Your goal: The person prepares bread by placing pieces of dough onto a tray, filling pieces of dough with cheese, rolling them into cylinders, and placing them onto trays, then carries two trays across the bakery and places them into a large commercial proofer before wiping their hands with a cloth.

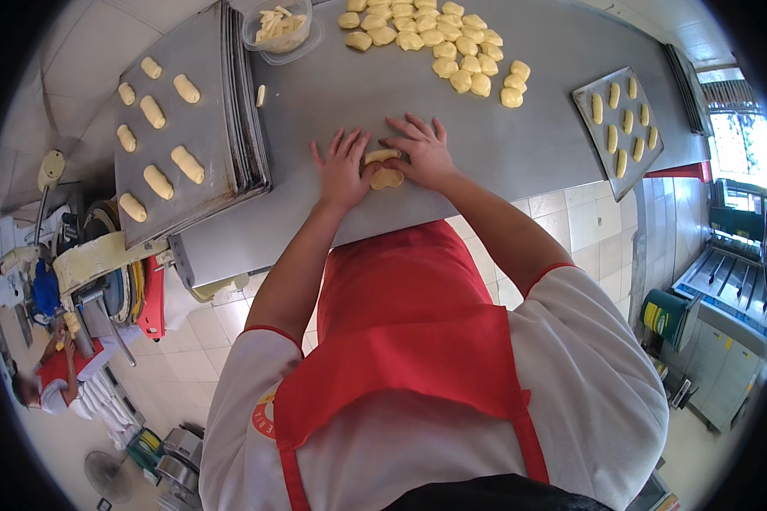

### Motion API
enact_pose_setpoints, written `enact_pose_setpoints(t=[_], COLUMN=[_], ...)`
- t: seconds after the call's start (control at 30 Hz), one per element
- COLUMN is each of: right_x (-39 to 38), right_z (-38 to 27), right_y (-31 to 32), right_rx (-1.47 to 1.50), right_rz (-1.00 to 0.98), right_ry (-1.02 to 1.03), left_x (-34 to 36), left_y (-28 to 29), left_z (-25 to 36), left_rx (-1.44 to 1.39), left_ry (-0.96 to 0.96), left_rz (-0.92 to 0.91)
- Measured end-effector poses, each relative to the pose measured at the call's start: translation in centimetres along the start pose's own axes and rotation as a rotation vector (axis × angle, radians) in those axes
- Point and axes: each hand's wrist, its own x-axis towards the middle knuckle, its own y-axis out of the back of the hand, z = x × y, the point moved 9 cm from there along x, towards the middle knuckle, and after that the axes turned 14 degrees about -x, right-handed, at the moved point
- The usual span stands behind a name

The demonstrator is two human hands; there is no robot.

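Resting on a grey metal table (332, 94), two bare hands frame a small piece of yellow dough (388, 179), near the table's front edge. Taking the dough as the clock's centre, the left hand (343, 175) lies at 9 o'clock and the right hand (426, 153) between 2 and 3. Neither is clearly nearer: both thumbs reach the dough's narrowed middle, while the other fingers spread apart, pointing roughly toward 12. Whether the thumbs press hard cannot be told. The dough's far side forms a short roll, its long axis running roughly from 9 to 3; a flat rounded flap extends toward 6.

The table's edge runs close by at 6. Grey surface stretches past the fingertips toward 12 and 1, up to many dough balls (432, 37). At 10 lies a pale stick (261, 95), beside a tray stack (217, 136) bearing dough logs. A clear tub (273, 48) of sticks stands at 11; a smaller tray (603, 89) lies well apart, toward 3.
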Motion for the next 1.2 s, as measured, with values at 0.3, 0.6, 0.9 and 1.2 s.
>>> enact_pose_setpoints(t=[0.3,0.6,0.9,1.2], right_x=[-0.6,-0.9,-1.7,-2.9], right_z=[0.5,-0.1,0.1,-0.1], right_y=[-0.7,0.1,-0.3,0.1], right_rx=[0.000,0.010,0.017,0.016], right_rz=[0.039,0.057,-0.005,-0.029], right_ry=[0.017,0.037,-0.019,0.015], left_x=[-0.1,-0.1,-0.3,-0.8], left_y=[-0.2,0.1,0.2,-0.8], left_z=[1.1,1.0,1.4,2.0], left_rx=[0.014,0.002,-0.028,-0.054], left_ry=[-0.017,-0.064,-0.065,-0.035], left_rz=[-0.054,-0.114,-0.112,-0.262])
